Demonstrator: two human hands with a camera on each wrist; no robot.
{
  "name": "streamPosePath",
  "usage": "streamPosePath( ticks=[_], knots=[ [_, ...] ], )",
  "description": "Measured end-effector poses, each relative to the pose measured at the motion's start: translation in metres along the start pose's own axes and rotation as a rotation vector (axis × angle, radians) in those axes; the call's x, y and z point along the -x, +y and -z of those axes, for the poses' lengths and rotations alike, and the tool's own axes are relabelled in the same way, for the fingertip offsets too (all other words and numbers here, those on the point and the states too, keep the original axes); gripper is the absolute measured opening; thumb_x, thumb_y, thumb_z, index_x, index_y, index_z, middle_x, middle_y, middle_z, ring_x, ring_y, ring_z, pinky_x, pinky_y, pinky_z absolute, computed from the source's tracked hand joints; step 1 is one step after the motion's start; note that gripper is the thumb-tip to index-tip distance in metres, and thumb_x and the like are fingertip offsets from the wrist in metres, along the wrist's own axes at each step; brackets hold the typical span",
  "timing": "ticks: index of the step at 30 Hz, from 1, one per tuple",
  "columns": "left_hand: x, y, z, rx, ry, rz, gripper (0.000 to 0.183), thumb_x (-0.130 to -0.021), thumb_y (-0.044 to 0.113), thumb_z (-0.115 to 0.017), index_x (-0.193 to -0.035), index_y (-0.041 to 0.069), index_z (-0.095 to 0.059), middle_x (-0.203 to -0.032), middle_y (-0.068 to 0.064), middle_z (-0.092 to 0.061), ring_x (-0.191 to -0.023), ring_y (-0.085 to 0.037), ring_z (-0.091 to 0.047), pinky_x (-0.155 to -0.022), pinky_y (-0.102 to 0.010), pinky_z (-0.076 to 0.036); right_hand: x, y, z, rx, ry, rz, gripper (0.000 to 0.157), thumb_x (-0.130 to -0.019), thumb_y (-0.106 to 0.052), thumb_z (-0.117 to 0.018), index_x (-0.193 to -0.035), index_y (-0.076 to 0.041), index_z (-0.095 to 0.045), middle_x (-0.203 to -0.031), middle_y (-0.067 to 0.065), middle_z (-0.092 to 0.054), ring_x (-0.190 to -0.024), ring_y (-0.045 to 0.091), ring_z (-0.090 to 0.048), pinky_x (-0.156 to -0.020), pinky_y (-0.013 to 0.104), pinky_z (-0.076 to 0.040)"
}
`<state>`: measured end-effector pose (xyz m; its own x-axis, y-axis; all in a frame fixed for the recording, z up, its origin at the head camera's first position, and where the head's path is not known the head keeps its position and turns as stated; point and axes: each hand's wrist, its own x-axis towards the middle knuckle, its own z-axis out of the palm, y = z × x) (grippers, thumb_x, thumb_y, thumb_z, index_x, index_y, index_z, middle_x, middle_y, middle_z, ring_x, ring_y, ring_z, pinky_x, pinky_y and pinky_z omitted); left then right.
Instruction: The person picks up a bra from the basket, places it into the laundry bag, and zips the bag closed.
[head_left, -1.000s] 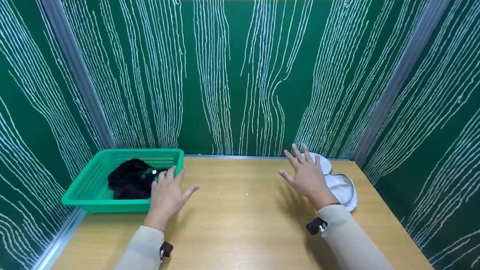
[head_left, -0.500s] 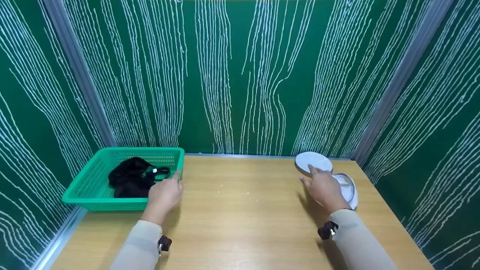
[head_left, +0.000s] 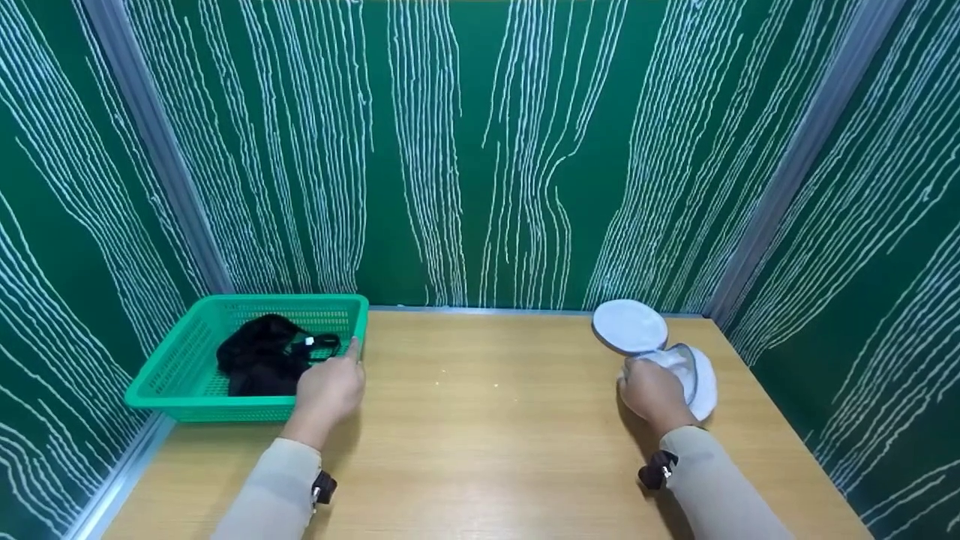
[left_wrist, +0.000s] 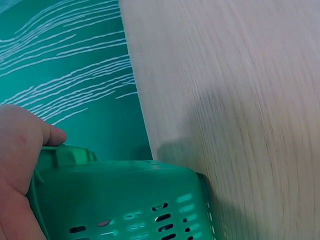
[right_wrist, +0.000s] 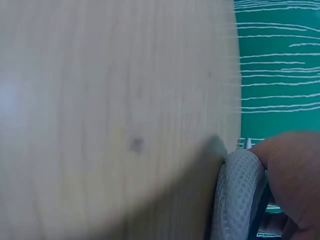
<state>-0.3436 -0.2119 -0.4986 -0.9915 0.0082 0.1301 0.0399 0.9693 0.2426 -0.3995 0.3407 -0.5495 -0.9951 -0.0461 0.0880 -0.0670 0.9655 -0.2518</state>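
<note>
My left hand (head_left: 330,386) grips the right rim of the green plastic basket (head_left: 225,409). In the left wrist view, the thumb of that hand (left_wrist: 22,165) lies over the basket's rim, above its slotted wall (left_wrist: 120,195). A soft black bundle (head_left: 262,358) with a thin black loop and a small white piece lies in the basket. At the right, my right hand (head_left: 651,390) pinches the near left edge of a white mesh case (head_left: 703,386), whose round lid (head_left: 630,326) is folded back behind it. The right wrist view shows its padded mesh wall (right_wrist: 240,195) beside my hand (right_wrist: 295,175).
A wooden table (head_left: 480,450) bears everything, with a few tiny pale specks in its middle. Green panels (head_left: 510,187) with white wavy lines stand along the back and both sides, joined by grey metal posts (head_left: 795,172).
Both hands have come down from spread fingers. The left has taken hold of the basket's rim; the right has moved to the case's edge and gripped it, tilting the case slightly.
</note>
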Motion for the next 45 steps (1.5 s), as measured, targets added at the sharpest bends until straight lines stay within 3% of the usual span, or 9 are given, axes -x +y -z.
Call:
streamPosePath(
  ticks=[5, 10, 14, 19, 31, 45],
  knots=[
    [-0.001, -0.003, 0.002, 0.007, 0.005, 0.016, 0.058, -0.121, 0.026, -0.044, -0.174, 0.004, -0.041, -0.062, -0.007, -0.059, -0.056, -0.024, -0.055, -0.051, -0.043, -0.047, -0.003, -0.014, -0.005, 0.033, 0.023, 0.033, 0.024, -0.111, -0.019, -0.066, -0.098, -0.002, -0.075, -0.086, 0.013, -0.075, -0.078, 0.031, -0.07, -0.081, 0.062, -0.062],
    [0.0, -0.005, 0.002, 0.012, -0.006, 0.025, 0.059, -0.12, 0.027, -0.045, -0.175, 0.006, -0.04, -0.062, -0.006, -0.059, -0.056, -0.024, -0.053, -0.051, -0.041, -0.045, -0.003, -0.035, -0.011, 0.059, 0.021, 0.082, 0.025, -0.111, -0.018, -0.064, -0.095, -0.001, -0.074, -0.083, 0.011, -0.074, -0.077, 0.029, -0.071, -0.079, 0.058, -0.064],
    [0.0, -0.005, 0.0, 0.011, -0.013, 0.024, 0.059, -0.12, 0.028, -0.046, -0.175, 0.006, -0.041, -0.064, -0.007, -0.06, -0.061, -0.026, -0.059, -0.056, -0.045, -0.053, -0.002, -0.047, -0.015, 0.067, 0.022, 0.082, 0.024, -0.11, -0.016, -0.066, -0.094, -0.001, -0.075, -0.082, 0.011, -0.075, -0.077, 0.028, -0.071, -0.08, 0.055, -0.064],
    [-0.001, -0.005, -0.004, 0.012, 0.021, 0.015, 0.058, -0.119, 0.028, -0.048, -0.173, 0.006, -0.045, -0.069, -0.012, -0.066, -0.07, -0.034, -0.07, -0.066, -0.056, -0.06, -0.003, -0.057, -0.019, 0.063, 0.045, 0.057, 0.03, -0.109, -0.018, -0.068, -0.088, 0.001, -0.078, -0.082, 0.018, -0.078, -0.079, 0.037, -0.077, -0.079, 0.059, -0.065],
    [-0.001, -0.004, -0.004, 0.031, 0.0, 0.036, 0.059, -0.119, 0.03, -0.047, -0.174, 0.007, -0.043, -0.068, -0.01, -0.062, -0.072, -0.032, -0.067, -0.072, -0.057, -0.061, -0.003, -0.086, -0.025, 0.032, -0.044, -0.012, 0.028, -0.113, -0.024, -0.067, -0.101, -0.002, -0.079, -0.085, 0.011, -0.078, -0.078, 0.025, -0.071, -0.084, 0.051, -0.066],
    [0.0, -0.003, -0.003, 0.036, 0.006, 0.035, 0.059, -0.119, 0.031, -0.048, -0.174, 0.008, -0.043, -0.072, -0.013, -0.066, -0.074, -0.033, -0.068, -0.071, -0.057, -0.062, -0.002, -0.129, -0.034, 0.084, -0.032, 0.039, 0.028, -0.111, -0.024, -0.07, -0.094, -0.003, -0.076, -0.081, 0.013, -0.076, -0.075, 0.027, -0.074, -0.078, 0.049, -0.067]
  ],
)
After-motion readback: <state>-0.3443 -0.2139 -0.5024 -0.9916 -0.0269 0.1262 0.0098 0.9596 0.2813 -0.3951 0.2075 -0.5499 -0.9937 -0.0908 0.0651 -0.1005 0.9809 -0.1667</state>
